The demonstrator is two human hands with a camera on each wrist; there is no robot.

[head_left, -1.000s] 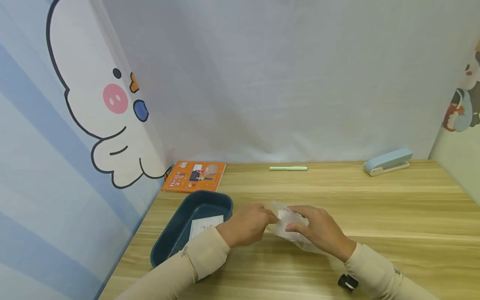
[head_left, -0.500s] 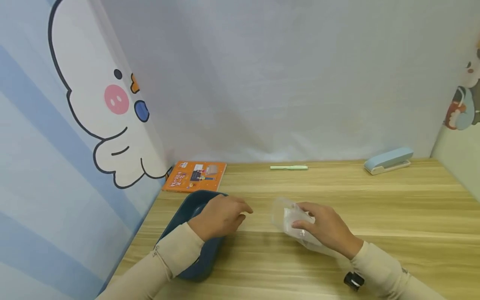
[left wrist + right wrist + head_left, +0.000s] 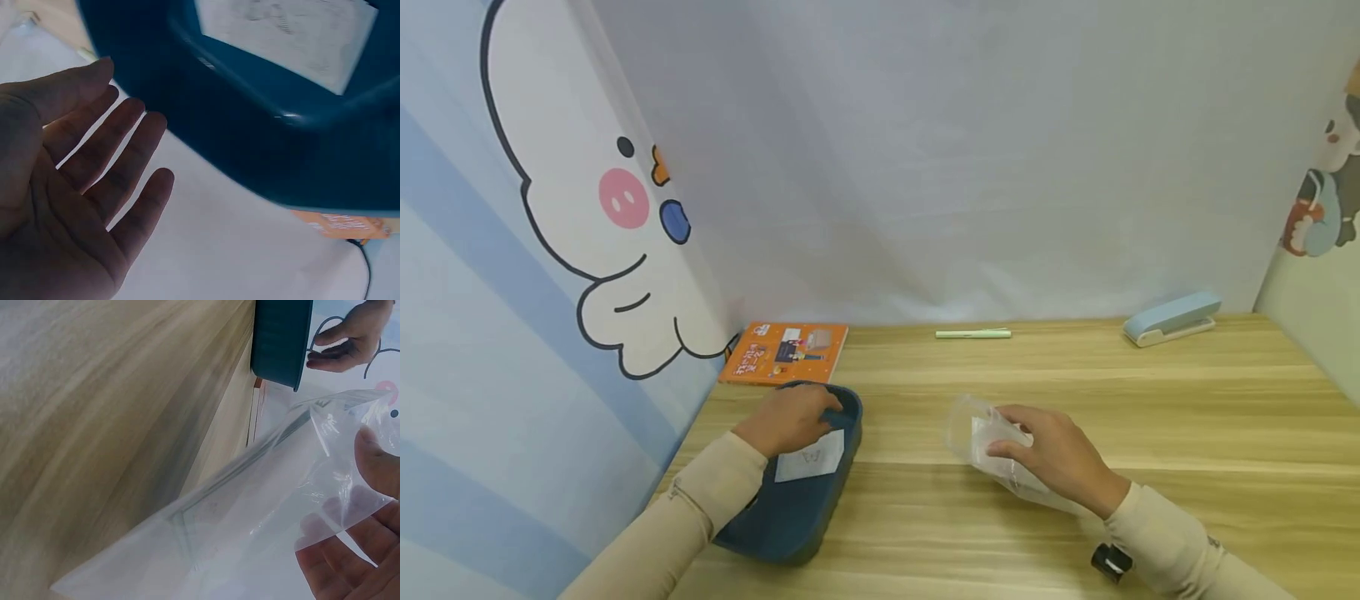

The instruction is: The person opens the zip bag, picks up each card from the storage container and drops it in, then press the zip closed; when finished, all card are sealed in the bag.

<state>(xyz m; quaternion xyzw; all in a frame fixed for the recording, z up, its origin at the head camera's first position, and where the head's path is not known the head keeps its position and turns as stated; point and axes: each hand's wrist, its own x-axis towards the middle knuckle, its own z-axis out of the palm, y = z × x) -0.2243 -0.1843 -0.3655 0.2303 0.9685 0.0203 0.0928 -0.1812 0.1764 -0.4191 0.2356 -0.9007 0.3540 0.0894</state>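
My left hand reaches over the far end of a dark blue plastic tray. In the left wrist view its fingers are loosely bent and hold nothing. A white paper card with a faint printed drawing lies on the tray's floor, just below that hand. My right hand grips a clear plastic bag between thumb and fingers, a little above the wooden table. Something white and flat inside the bag shows through in the head view; what it is I cannot tell.
Behind the tray lies an orange book. A pale green pen is at the table's back edge, and a light blue stapler stands at the back right. A small black device sits by my right sleeve. Curtains close off the back and left.
My left hand has let go of the bag and moved left, over the tray. The right hand still holds the bag, slightly farther right than before.
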